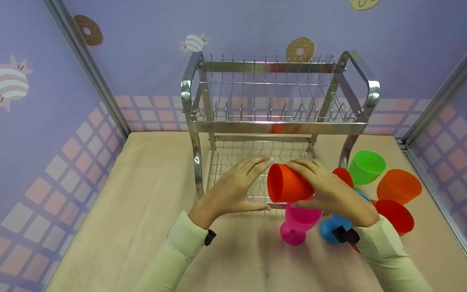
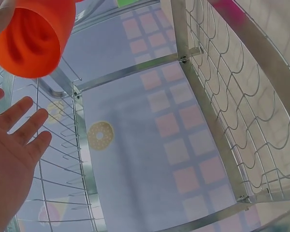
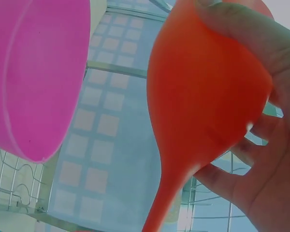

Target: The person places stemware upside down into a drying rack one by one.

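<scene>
My right hand (image 1: 333,192) grips an orange-red plastic goblet (image 1: 292,184) by its bowl, tilted on its side with the mouth toward the left. In the right wrist view the goblet's stem (image 3: 163,200) tapers down out of frame. My left hand (image 1: 235,186) faces the goblet's rim, fingers and thumb spread with nothing between them; its palm (image 2: 9,169) shows in the left wrist view. Both hands are in front of a two-tier steel dish rack (image 1: 280,127). A pink goblet (image 1: 293,233) stands just below the held one, partly covered by it.
At the right stand a green cup (image 1: 368,164), an orange cup (image 1: 399,186) and a red cup (image 1: 397,219). A blue goblet (image 1: 328,231) is partly hidden under my right wrist. Patterned walls with metal posts (image 1: 91,69) enclose the cloth-covered table (image 1: 136,194).
</scene>
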Motion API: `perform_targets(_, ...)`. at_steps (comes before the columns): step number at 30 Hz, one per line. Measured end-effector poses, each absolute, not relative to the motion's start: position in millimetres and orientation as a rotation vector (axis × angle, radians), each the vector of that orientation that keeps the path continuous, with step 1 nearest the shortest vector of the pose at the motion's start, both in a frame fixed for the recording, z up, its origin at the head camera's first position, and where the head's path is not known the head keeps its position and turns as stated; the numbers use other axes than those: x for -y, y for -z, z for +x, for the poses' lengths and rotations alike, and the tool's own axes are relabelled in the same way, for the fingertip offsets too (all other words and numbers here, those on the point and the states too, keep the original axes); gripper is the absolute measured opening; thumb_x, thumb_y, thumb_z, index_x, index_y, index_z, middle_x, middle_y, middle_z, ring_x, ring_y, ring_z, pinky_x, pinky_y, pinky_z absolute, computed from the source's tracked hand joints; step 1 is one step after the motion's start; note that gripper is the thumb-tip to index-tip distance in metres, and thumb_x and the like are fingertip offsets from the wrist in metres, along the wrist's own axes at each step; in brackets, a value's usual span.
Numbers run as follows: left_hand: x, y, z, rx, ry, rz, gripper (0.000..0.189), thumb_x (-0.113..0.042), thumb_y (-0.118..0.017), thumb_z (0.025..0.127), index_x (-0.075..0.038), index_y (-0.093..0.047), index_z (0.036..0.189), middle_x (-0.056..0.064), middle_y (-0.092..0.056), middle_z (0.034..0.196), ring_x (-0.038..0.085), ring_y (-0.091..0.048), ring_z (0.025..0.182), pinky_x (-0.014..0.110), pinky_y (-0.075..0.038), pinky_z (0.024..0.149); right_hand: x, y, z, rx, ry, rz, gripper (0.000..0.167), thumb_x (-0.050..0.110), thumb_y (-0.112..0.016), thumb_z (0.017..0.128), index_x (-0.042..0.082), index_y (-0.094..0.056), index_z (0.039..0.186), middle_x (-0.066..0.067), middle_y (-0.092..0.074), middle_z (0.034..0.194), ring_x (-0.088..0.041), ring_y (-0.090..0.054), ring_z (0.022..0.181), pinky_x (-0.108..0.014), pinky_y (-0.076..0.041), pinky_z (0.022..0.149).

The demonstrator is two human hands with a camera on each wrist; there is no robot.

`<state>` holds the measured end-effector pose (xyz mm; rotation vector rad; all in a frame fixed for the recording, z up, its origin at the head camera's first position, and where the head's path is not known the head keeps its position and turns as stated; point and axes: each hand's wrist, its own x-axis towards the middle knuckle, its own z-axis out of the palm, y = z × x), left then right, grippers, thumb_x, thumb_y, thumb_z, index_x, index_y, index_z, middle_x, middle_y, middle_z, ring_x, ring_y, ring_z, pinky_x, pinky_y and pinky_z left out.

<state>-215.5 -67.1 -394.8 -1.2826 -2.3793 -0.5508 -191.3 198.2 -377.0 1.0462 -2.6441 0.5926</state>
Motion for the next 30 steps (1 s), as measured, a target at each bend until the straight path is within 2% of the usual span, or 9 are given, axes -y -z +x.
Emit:
perform_targets(7,60.3,392.5,-213.3,2.378,0.504,-1.294,0.093,-0.061,-0.068,0.079,-0.015,-0.030,0.150,0.007,-0.043,0.148,0.023,-0.041,0.137,0.041,-0.039,0.110,-191.2,376.0,-194.9,2.541,-0.504,1.129,0.089,0.028,-0.090,0.066,0.015,-0.045,0.142,-0.009,-0.052,0.134,-0.032,-0.049,0.122,-0.046,-0.057,0.085)
perform_targets(19,54.0,400.5,-204.3,2.416,0.524,-1.293,0.095,-0.060,-0.069,0.078,-0.013,-0.030,0.151,0.007,-0.044,0.147,0.022,-0.047,0.132,0.036,-0.044,0.106,-184.0,380.0,-191.9,2.520,-0.400,1.182,0.082,0.038,-0.086,0.070,0.015,-0.049,0.139,-0.010,-0.052,0.131,-0.028,-0.047,0.119,-0.043,-0.057,0.084)
perform_targets(27,51.8,399.6,-205.7,2.391,0.492,-1.261,0.090,-0.047,-0.075,0.079,-0.009,-0.033,0.149,0.008,-0.049,0.142,0.021,-0.049,0.129,0.033,-0.046,0.104,-179.9,376.3,-193.0,2.516,-0.357,1.169,0.083,0.038,-0.087,0.069,0.012,-0.049,0.137,-0.009,-0.053,0.131,-0.028,-0.048,0.118,-0.043,-0.057,0.084)
perform_targets(30,51.7,397.5,-206.7,2.390,0.482,-1.248,0.087,-0.047,-0.074,0.080,-0.007,-0.036,0.148,0.009,-0.050,0.142,0.022,-0.049,0.130,0.033,-0.045,0.104,-178.7,373.7,-194.2,2.521,-0.341,1.155,0.083,0.038,-0.087,0.068,0.010,-0.047,0.136,-0.009,-0.054,0.130,-0.027,-0.049,0.118,-0.044,-0.056,0.087)
